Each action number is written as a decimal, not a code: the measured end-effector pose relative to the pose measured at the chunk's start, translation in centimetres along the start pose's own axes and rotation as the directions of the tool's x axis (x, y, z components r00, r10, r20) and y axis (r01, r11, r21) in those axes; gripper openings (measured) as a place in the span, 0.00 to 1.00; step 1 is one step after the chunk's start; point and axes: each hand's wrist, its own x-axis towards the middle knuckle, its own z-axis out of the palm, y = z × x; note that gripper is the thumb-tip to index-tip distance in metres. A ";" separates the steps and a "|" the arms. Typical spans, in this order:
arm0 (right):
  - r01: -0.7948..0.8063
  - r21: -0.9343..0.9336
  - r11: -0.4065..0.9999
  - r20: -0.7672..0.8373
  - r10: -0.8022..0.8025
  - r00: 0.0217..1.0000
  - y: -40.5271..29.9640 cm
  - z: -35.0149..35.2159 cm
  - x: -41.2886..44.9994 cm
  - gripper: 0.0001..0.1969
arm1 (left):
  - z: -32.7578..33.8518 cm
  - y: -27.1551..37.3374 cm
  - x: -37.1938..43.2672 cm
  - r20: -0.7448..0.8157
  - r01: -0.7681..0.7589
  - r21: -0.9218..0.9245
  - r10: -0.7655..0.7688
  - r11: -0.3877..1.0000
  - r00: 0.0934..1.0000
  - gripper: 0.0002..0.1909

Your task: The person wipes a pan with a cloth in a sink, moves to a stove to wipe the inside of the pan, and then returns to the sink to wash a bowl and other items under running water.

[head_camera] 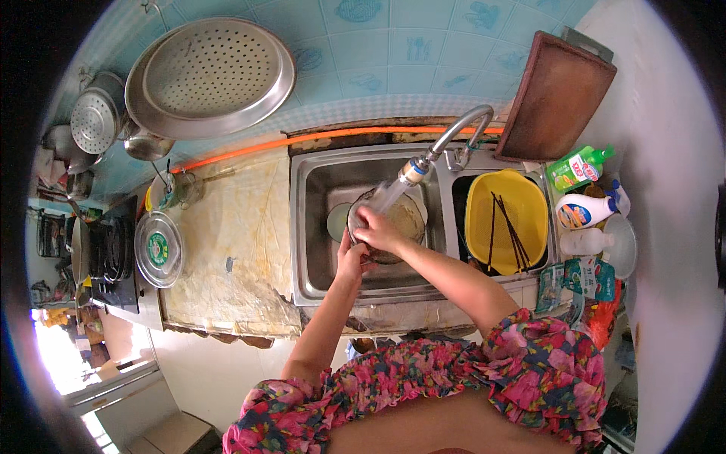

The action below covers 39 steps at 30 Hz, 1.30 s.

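A round see-through bowl is in the left basin of a steel double sink. My left hand grips the bowl's near left rim from outside. Over the bowl's left side, my right hand has its fingers curled at the wall; its fingertips are partly hidden by splashing water. A stream runs from the faucet's nozzle into the bowl, close to my right hand. Beside the bowl, low in the basin, lies a pale round dish, partly covered by the bowl and my left hand.
A yellow plastic basket with several dark chopsticks sits over the right basin. Bottles crowd the right wall. A brown board leans behind. Left are a round lid and a hanging perforated steel pan.
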 end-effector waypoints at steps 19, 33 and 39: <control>0.111 -0.560 0.821 0.404 0.153 0.902 -3.0 -9.7 1.3 0.18 | -1.6 0.8 2.5 -0.066 0.089 0.138 -0.081 0.986 0.995 0.33; 0.575 -0.746 0.337 0.547 -0.183 0.817 -2.4 -6.7 2.8 0.39 | -1.5 1.3 1.2 0.222 0.122 -0.018 -0.115 0.992 0.968 0.29; 0.237 -0.811 0.535 0.338 0.097 0.936 -0.3 -6.6 6.4 0.36 | 0.5 3.8 0.3 0.121 0.060 0.063 -0.067 0.996 0.990 0.29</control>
